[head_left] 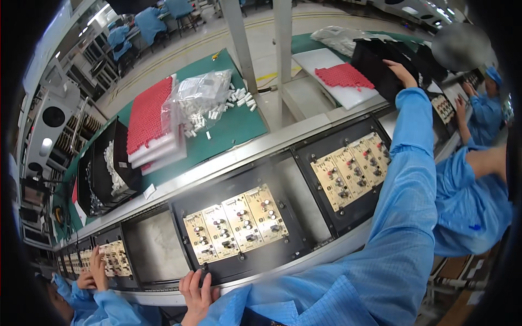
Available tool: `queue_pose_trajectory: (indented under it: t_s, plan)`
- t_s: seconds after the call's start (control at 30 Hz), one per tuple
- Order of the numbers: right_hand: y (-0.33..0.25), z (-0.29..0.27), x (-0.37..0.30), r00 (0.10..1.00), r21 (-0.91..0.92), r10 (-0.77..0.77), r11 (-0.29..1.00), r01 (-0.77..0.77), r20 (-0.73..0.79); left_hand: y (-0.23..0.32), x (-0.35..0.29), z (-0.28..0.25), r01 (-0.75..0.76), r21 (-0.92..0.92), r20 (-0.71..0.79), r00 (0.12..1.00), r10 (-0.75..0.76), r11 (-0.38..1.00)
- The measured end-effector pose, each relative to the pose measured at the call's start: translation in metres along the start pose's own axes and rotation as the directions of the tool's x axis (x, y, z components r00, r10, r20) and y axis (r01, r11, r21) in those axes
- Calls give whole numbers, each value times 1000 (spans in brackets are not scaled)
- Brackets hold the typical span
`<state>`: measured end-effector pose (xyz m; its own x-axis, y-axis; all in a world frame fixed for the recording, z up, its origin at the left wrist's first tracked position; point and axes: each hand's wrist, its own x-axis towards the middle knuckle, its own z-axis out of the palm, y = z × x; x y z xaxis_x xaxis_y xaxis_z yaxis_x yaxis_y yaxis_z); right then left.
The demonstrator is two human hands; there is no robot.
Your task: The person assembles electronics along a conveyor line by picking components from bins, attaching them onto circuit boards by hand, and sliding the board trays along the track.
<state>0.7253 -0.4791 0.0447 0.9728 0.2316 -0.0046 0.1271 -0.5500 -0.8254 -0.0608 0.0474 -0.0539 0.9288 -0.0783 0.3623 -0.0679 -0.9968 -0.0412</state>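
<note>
At the front edge of the line, my left hand rests with fingers spread over the near rim of a black carrier tray. Four-sided tan circuit boards lie side by side in that tray, bearing black capacitors and small red parts. My right arm stretches far forward and right; my right hand is at a black bin on the far side. Its fingertips dip behind the bin's wall, so what they touch is hidden.
Another black tray with boards stands to the right. Beyond the rail, a green table holds red parts on white foam, a clear bag, loose white cylinders and a black bin. Co-workers' hands are at left; another person sits right.
</note>
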Motion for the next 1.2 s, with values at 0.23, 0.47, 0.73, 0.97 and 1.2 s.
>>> queue_pose_trajectory:
  t_s: [0.23, 0.47, 0.73, 0.97, 1.2]
  plan:
    - [-21, 50, -5, 966, -21, -254, 967, 255, 59, 2, -5, -7, 76, -44, 108, 992, -71, 996]
    - [28, 41, 31, 944, -23, -326, 945, 325, -50, 9, -14, -13, 129, -30, 154, 980, -123, 991]
    - [45, 64, 8, 894, -94, -416, 909, 405, -167, 8, -2, -13, 119, -1, 167, 979, -117, 993]
    - [70, 77, 7, 813, -113, -576, 816, 567, -83, 15, -4, -17, 189, 3, 179, 966, -186, 982]
    - [-15, 15, 7, 862, 208, 140, 977, -41, -487, 4, 4, -13, 122, -53, 173, 979, -112, 991]
